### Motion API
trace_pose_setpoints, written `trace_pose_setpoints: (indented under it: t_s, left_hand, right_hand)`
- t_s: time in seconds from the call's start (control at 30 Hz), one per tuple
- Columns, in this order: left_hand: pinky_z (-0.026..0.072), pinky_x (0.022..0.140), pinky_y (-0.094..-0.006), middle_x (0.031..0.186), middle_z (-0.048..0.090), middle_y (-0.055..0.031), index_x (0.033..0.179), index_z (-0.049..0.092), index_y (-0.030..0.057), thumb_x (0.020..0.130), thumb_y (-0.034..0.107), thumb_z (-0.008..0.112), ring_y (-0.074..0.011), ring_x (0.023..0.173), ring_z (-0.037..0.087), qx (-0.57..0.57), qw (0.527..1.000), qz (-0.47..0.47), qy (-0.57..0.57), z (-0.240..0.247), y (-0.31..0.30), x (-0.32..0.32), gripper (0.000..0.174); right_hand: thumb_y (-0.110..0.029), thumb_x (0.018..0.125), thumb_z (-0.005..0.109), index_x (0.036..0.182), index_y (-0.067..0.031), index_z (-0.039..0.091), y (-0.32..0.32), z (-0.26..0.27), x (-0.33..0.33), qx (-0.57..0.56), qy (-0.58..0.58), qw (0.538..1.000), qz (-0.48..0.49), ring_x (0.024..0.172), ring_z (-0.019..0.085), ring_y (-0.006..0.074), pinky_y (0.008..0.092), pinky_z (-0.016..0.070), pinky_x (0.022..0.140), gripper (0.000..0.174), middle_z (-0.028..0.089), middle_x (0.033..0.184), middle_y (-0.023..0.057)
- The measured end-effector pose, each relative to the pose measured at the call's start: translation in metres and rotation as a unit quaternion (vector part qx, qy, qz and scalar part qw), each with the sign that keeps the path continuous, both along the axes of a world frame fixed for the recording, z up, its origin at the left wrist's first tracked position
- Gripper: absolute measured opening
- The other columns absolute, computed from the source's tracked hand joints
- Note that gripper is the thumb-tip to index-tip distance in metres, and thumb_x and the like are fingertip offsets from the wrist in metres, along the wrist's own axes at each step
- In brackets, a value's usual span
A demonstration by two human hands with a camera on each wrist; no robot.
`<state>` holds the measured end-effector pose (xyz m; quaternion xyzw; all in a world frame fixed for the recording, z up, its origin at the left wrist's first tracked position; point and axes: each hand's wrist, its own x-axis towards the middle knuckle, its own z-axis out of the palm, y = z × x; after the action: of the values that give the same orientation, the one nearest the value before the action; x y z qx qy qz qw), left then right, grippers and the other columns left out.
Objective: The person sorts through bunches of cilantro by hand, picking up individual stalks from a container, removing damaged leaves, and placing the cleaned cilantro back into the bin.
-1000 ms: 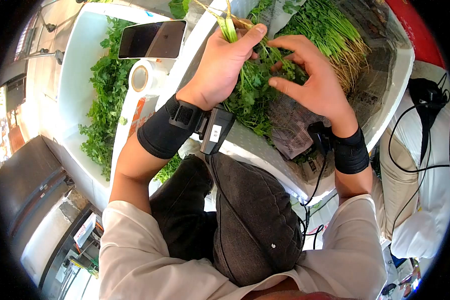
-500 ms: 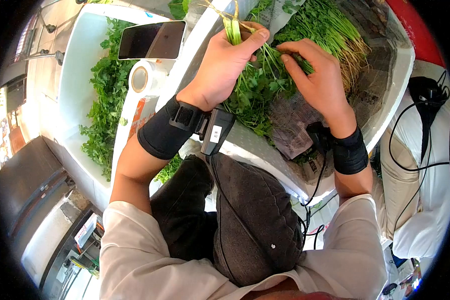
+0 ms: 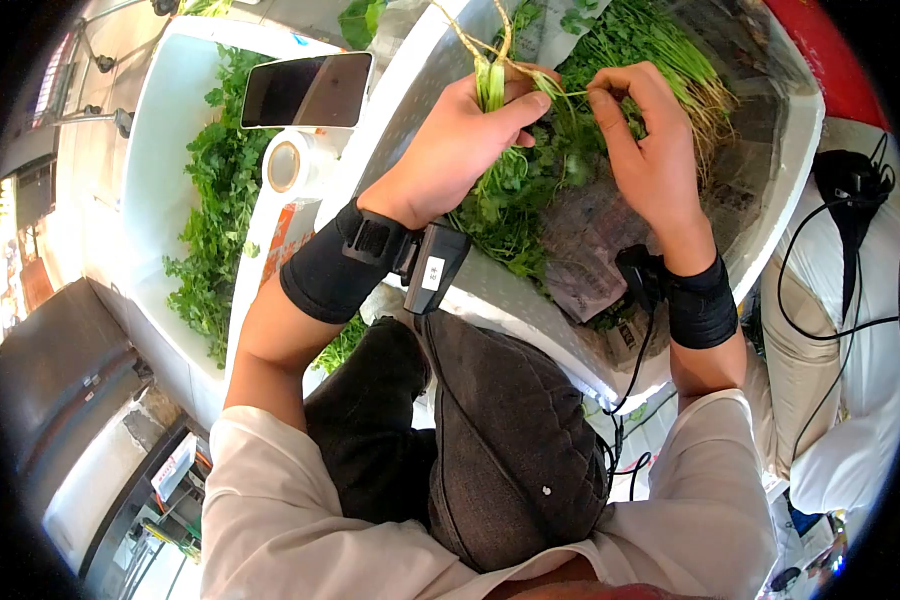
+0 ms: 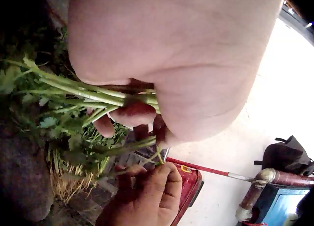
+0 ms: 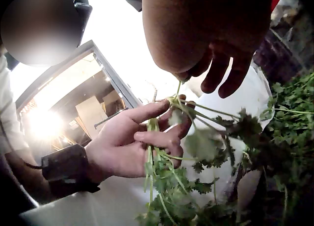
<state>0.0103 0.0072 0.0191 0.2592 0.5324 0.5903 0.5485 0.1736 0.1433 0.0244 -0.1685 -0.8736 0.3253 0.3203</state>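
Observation:
My left hand [image 3: 450, 145] grips a small bunch of coriander [image 3: 490, 85], its pale roots pointing up and away and its leaves hanging below the fist. In the left wrist view the green stems [image 4: 81, 91] run through the curled fingers. My right hand [image 3: 655, 150], close by on the right, pinches a thin stem [image 3: 573, 93] that stretches from the left thumb and forefinger. The right wrist view shows the right fingertips and the left hand [image 5: 122, 147] meeting at this sprig. Beneath both hands lies loose leafy coriander [image 3: 510, 215].
A white foam box [image 3: 805, 180] lined with newspaper [image 3: 590, 240] holds a rooted coriander pile [image 3: 660, 60]. On the left, another white box [image 3: 150, 150] holds more coriander [image 3: 215, 190]. Between them are a phone [image 3: 305, 90] and a tape roll [image 3: 283, 165]. Black cables [image 3: 820, 335] hang at right.
My right hand has moved from spread fingers beside the bunch to a pinch on a thin stem, drawing slightly right. My left hand still holds the bunch, shifted a little to the right.

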Motion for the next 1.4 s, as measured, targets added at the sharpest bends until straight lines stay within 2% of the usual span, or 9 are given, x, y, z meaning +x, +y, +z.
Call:
trace_pose_setpoints:
  t_s: [0.17,0.23,0.33,0.53,0.73,0.93,1.1,1.2,1.4]
  left_hand:
    - [0.0485,0.080,-0.0282,0.079,0.045,0.0103,0.124,0.063,0.0048,0.104,0.020,0.062,-0.0025,0.067,0.042,-0.017,1.000,0.000,0.025,-0.002,0.000,0.001,0.025]
    - [0.0487,0.080,-0.0285,0.080,0.048,0.0098,0.125,0.062,0.0043,0.104,0.020,0.062,-0.0023,0.068,0.043,-0.020,1.000,0.003,0.018,-0.002,0.000,0.001,0.025]
    - [0.0483,0.081,-0.0282,0.083,0.051,0.0081,0.124,0.061,0.0038,0.104,0.019,0.062,-0.0023,0.069,0.045,-0.028,0.999,0.028,-0.008,-0.003,0.001,0.002,0.025]
    - [0.0459,0.077,-0.0263,0.081,0.049,0.0077,0.123,0.061,0.0040,0.104,0.017,0.062,-0.0030,0.067,0.043,-0.019,0.999,0.028,-0.007,-0.003,0.003,0.002,0.023]
    - [0.0432,0.074,-0.0247,0.080,0.048,0.0081,0.123,0.060,0.0048,0.104,0.014,0.060,-0.0031,0.064,0.040,-0.023,0.999,0.031,-0.012,-0.001,0.001,0.002,0.020]
    - [0.0419,0.071,-0.0235,0.078,0.046,0.0088,0.124,0.060,0.0055,0.104,0.014,0.060,-0.0031,0.062,0.037,-0.022,0.999,0.030,-0.023,0.000,0.002,0.003,0.021]
    - [0.0470,0.078,-0.0248,0.094,0.062,0.0032,0.128,0.061,0.0032,0.104,0.020,0.064,-0.0056,0.078,0.054,0.004,0.999,0.011,0.043,-0.001,0.002,0.004,0.030]
    - [0.0484,0.081,-0.0253,0.099,0.064,0.0019,0.128,0.062,0.0025,0.105,0.022,0.064,-0.0072,0.088,0.058,0.000,0.993,-0.037,0.113,0.000,-0.002,0.000,0.031]
    - [0.0477,0.082,-0.0244,0.097,0.062,0.0026,0.123,0.062,0.0038,0.106,0.021,0.061,-0.0069,0.089,0.058,0.065,0.986,-0.038,0.147,0.000,-0.002,0.004,0.024]
  right_hand:
    - [-0.009,0.099,0.065,0.109,-0.0012,0.064,-0.001,-0.006,0.002,-0.065,0.018,0.998,-0.017,0.084,0.068,0.0260,0.0333,0.0525,0.075,0.013,0.067,0.096,0.0129]
    - [-0.010,0.099,0.065,0.110,-0.0013,0.063,-0.006,0.000,0.004,-0.179,-0.044,0.983,-0.005,0.082,0.068,0.0220,0.0317,0.0535,0.073,0.014,0.070,0.097,0.0117]
    - [-0.011,0.099,0.066,0.114,-0.0022,0.065,-0.010,0.004,0.003,-0.193,-0.036,0.980,0.010,0.081,0.068,0.0206,0.0311,0.0545,0.070,0.017,0.071,0.096,0.0115]
    - [-0.009,0.094,0.071,0.118,-0.0027,0.069,-0.008,0.012,0.000,-0.057,0.003,0.994,0.094,0.082,0.069,0.0221,0.0322,0.0556,0.070,0.024,0.070,0.098,0.0123]
    - [-0.007,0.092,0.072,0.116,-0.0031,0.070,-0.007,0.006,0.004,-0.096,-0.061,0.992,0.047,0.082,0.069,0.0259,0.0331,0.0551,0.073,0.024,0.068,0.095,0.0131]
    - [-0.004,0.092,0.069,0.115,-0.0031,0.067,-0.008,0.003,0.002,-0.094,-0.034,0.994,0.039,0.082,0.069,0.0272,0.0332,0.0557,0.072,0.023,0.069,0.097,0.0136]
    - [-0.003,0.091,0.069,0.116,-0.0031,0.063,-0.011,0.003,0.003,-0.120,-0.053,0.989,0.064,0.082,0.069,0.0237,0.0321,0.0553,0.071,0.026,0.069,0.095,0.0132]
    - [-0.003,0.089,0.070,0.115,-0.0029,0.060,-0.015,0.000,0.002,-0.178,-0.055,0.981,0.052,0.081,0.068,0.0188,0.0311,0.0547,0.072,0.028,0.068,0.091,0.0112]
    - [-0.002,0.087,0.070,0.109,-0.0023,0.055,-0.012,-0.003,0.001,-0.244,-0.038,0.967,0.060,0.078,0.063,0.0128,0.0293,0.0529,0.073,0.027,0.065,0.085,0.0068]
